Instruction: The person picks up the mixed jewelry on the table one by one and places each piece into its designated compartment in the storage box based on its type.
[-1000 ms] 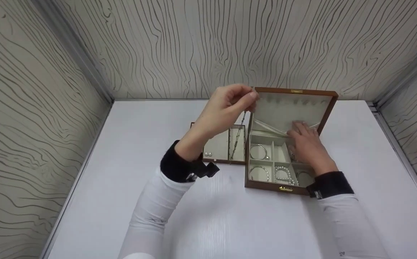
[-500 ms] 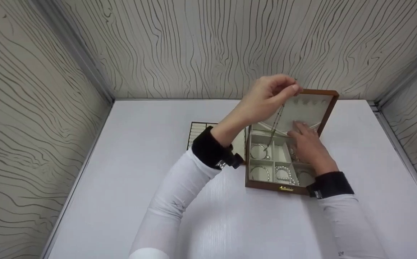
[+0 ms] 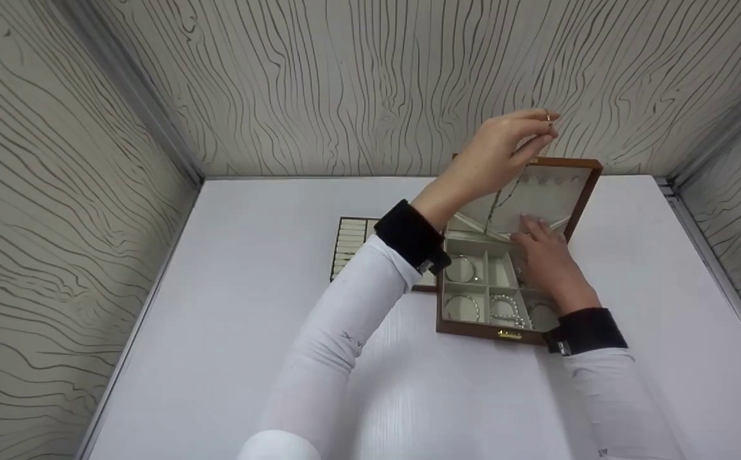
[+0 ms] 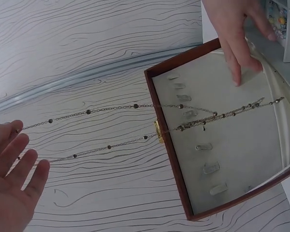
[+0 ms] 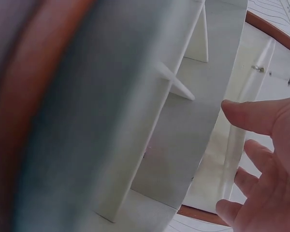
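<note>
In the head view my left hand (image 3: 511, 150) is raised in front of the jewelry box's lid (image 3: 552, 191), pinching a thin beaded chain necklace (image 4: 108, 147) near the fingertips. Two strands run from the fingers in the left wrist view, and the lower end hangs bunched before the cream lining. My right hand (image 3: 549, 262) reaches over the box (image 3: 473, 329) to the fabric pocket (image 5: 239, 150) inside the lid. Its fingers lie extended at the pocket's edge, which dips in the middle; the thumb stands apart from them.
Bracelets, including a pearl bracelet (image 3: 504, 310), lie in the box's compartments. A row of small hooks (image 4: 203, 146) lines the upper lid. Left of the box is a tray with ring rolls (image 3: 350, 239), partly behind the left arm. A patterned wall rises behind the white table (image 3: 249, 268).
My left hand has carried the necklace right and upward, from over the tray to in front of the lid. The right hand has stayed at the pocket.
</note>
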`<action>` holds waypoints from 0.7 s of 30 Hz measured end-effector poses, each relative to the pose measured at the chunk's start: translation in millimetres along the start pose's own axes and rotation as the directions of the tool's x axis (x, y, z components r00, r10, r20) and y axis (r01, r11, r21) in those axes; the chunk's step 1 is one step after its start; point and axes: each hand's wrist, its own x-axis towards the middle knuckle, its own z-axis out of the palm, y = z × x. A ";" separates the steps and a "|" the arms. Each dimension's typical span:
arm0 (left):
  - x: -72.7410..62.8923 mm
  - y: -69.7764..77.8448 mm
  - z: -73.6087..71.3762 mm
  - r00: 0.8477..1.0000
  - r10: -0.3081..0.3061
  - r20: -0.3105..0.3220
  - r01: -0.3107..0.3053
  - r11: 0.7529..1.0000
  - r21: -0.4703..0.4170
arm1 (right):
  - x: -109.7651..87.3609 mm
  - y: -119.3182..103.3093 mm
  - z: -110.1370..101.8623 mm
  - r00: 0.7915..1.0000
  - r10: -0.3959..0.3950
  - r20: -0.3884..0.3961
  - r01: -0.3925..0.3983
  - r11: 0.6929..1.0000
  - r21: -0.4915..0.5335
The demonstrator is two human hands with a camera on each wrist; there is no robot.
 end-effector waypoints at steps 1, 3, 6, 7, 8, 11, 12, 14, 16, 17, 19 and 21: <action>3.1 -1.6 -1.0 1.000 -0.012 0.002 0.012 1.000 0.006 | 0.1 -0.4 0.2 1.000 0.004 0.005 -0.004 1.000 -0.003; 9.2 -4.4 -3.0 0.999 -0.044 0.008 0.044 0.999 0.010 | 0.3 -0.9 0.3 1.000 0.010 0.011 -0.010 1.000 -0.006; 18.2 -7.4 -5.9 0.997 -0.079 -0.001 0.079 0.997 0.006 | 0.0 -1.9 -0.3 1.000 0.013 0.018 -0.013 1.000 -0.006; 20.3 -7.7 -6.7 0.996 -0.086 -0.004 0.086 0.996 0.007 | 0.0 -2.1 -0.5 1.000 0.014 0.019 -0.014 1.000 -0.004; 22.3 -7.7 -7.3 0.996 -0.093 -0.010 0.093 0.996 -0.001 | -0.2 -2.3 -0.8 1.000 0.015 0.020 -0.015 1.000 -0.001; 26.7 -5.9 -7.6 0.995 -0.101 -0.021 0.100 0.995 -0.018 | -2.4 -2.8 -2.1 0.999 0.025 0.025 -0.025 1.000 0.004; 27.4 -5.1 -7.5 0.995 -0.100 -0.019 0.100 0.995 -0.018 | -3.2 -2.7 -2.6 0.999 0.028 0.026 -0.028 1.000 0.006; 28.5 -4.4 -6.2 0.995 -0.101 -0.013 0.100 0.995 -0.016 | -4.3 -2.4 -3.0 0.999 0.031 0.026 -0.031 0.999 0.010; 28.2 -5.5 -3.1 0.995 -0.100 -0.006 0.100 0.995 -0.019 | -5.1 -1.9 -2.9 0.999 0.033 0.024 -0.033 0.999 0.012; 27.2 -6.9 -0.6 0.994 -0.107 -0.002 0.107 0.994 -0.029 | -5.2 -1.6 -2.6 0.999 0.032 0.023 -0.032 0.999 0.011; 23.6 -11.8 7.7 0.991 -0.135 0.000 0.134 0.989 -0.066 | -5.3 -1.5 -2.0 0.999 0.031 0.023 -0.032 0.999 0.014; 18.5 -18.3 19.1 0.985 -0.175 -0.008 0.173 0.978 -0.118 | -5.6 -1.8 -1.9 0.999 0.033 0.024 -0.033 0.999 0.017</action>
